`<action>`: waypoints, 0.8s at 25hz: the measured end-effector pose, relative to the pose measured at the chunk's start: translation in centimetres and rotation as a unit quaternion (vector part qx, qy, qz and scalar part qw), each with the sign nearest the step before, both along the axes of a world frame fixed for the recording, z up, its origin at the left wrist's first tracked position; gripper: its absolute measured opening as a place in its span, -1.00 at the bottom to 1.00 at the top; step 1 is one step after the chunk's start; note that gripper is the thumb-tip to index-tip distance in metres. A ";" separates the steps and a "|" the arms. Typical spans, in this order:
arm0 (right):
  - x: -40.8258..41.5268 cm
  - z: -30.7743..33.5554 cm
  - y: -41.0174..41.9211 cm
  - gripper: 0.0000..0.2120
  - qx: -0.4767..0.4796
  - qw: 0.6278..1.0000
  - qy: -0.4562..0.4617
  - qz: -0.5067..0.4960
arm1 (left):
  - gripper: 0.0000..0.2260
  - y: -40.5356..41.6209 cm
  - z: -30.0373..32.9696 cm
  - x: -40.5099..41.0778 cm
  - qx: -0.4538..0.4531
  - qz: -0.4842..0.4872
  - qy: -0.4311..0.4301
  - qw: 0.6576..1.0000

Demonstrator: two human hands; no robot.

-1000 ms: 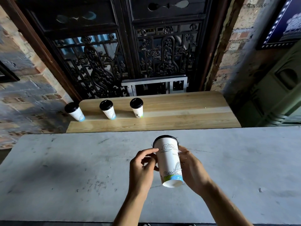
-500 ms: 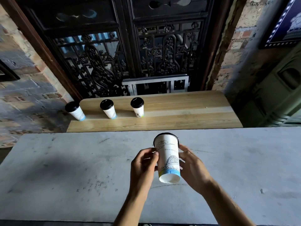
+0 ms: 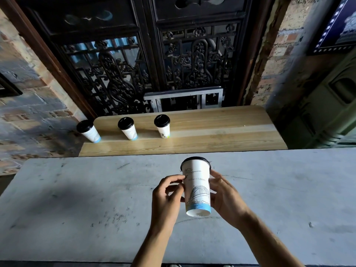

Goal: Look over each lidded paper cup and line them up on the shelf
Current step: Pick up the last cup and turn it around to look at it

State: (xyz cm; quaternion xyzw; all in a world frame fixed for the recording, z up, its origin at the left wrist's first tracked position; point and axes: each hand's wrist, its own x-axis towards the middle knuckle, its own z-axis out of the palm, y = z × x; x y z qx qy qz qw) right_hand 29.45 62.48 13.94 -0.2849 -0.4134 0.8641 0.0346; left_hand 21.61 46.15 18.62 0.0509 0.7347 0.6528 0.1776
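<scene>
A white paper cup (image 3: pixel 196 189) with a black lid and a drawn bridge above a blue band is held above the grey table (image 3: pixel 77 209), tilted with its lid away from me. My left hand (image 3: pixel 167 197) grips its left side with fingertips, and my right hand (image 3: pixel 225 197) holds its right side. Three more lidded cups stand in a row on the wooden shelf (image 3: pixel 221 135): a left cup (image 3: pixel 89 131) at the shelf's left end, a middle cup (image 3: pixel 128 131) and a right cup (image 3: pixel 162 126).
Behind the shelf stands a dark carved wooden screen (image 3: pixel 146 64) with a metal frame (image 3: pixel 183 97) at its foot. Brick walls flank it. A green cabinet (image 3: pixel 327 112) is at the right. The shelf's right half is bare wood.
The held cup has been turned about its axis, so the bridge drawing now faces me more squarely. It has also risen slightly. The shelf cups have not moved.
</scene>
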 end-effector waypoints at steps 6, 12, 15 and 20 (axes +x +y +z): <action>0.0 0.6 0.0 -0.41 0.003 1.000 0.003 0.013 | -0.54 -0.3 -0.2 -0.2 -0.007 -0.017 0.058 0.998; 0.1 0.8 0.1 -0.48 0.004 1.000 0.006 0.020 | -0.59 0.0 -0.2 0.0 0.000 -0.012 0.028 1.000; 0.1 1.3 0.3 -0.60 0.009 1.000 -0.002 0.007 | -0.72 0.1 -0.4 0.0 0.013 0.000 0.001 1.000; 0.2 2.0 0.2 -0.47 0.053 0.998 0.000 0.017 | -0.92 0.1 -0.2 0.2 0.017 0.013 -0.029 0.999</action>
